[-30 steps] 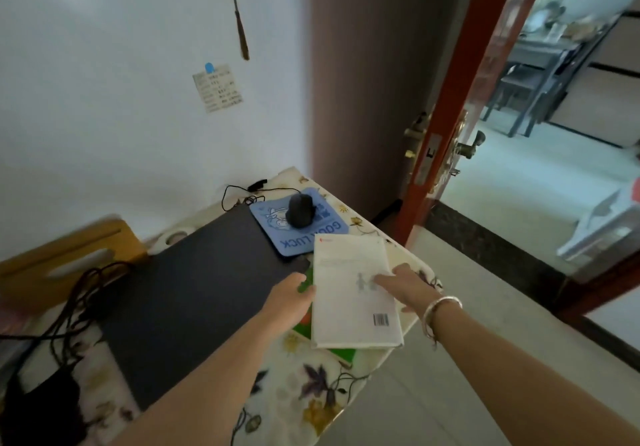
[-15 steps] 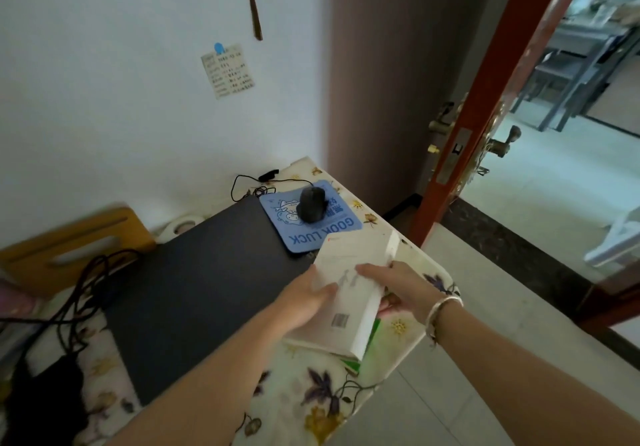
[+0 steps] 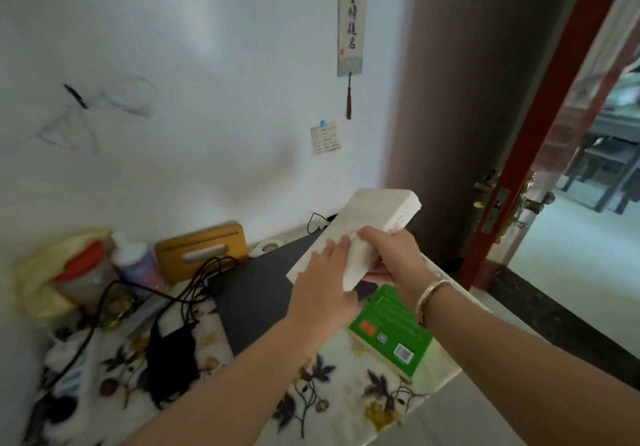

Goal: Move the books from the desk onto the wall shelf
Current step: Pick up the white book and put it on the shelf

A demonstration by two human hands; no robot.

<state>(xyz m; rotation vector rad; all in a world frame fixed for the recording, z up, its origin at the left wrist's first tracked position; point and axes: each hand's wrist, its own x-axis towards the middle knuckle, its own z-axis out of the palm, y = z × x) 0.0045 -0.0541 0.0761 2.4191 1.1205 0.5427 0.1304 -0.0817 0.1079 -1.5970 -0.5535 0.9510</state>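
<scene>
Lifting 1 white book (image 3: 367, 227) clear of the desk (image 3: 346, 386), tilted toward 1 o'clock; right hand (image 3: 391, 255) curled around its near end, left hand (image 3: 322, 279) flat against the cover; green book (image 3: 394, 324) waiting at 5 o'clock; next, probably carrying upward to a shelf out of view.

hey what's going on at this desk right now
A person is clearing books off the desk. Both hands hold a white book tilted up above the desktop: the right hand grips its lower edge, and the left hand lies flat against its cover. A green book lies on the floral cloth near the desk's edge. No wall shelf is in view.
</scene>
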